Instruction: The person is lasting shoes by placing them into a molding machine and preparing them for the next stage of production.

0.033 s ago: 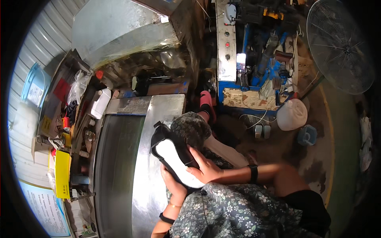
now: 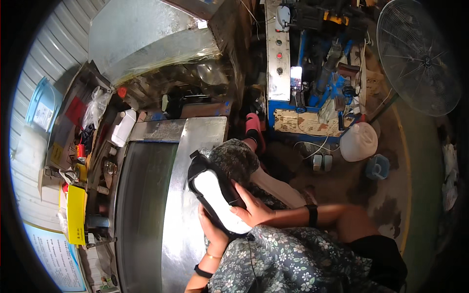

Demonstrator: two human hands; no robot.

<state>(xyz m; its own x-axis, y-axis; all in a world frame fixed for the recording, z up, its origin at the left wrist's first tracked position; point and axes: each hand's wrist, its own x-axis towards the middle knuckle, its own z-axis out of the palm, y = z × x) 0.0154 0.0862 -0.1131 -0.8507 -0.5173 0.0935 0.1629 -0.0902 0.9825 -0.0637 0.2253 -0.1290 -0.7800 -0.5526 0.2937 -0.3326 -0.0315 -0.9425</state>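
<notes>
Head view: both hands [image 2: 254, 211] grip a black shoe [image 2: 215, 198] right of a yellow box [image 2: 76, 215].

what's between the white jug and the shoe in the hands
In the head view, the person's knee in patterned cloth, a pink sandal and dirt floor with two small pale blocks lie between the white jug and the shoe.

Dim warm light, metal glare, dark fisheye-bent rim
</notes>
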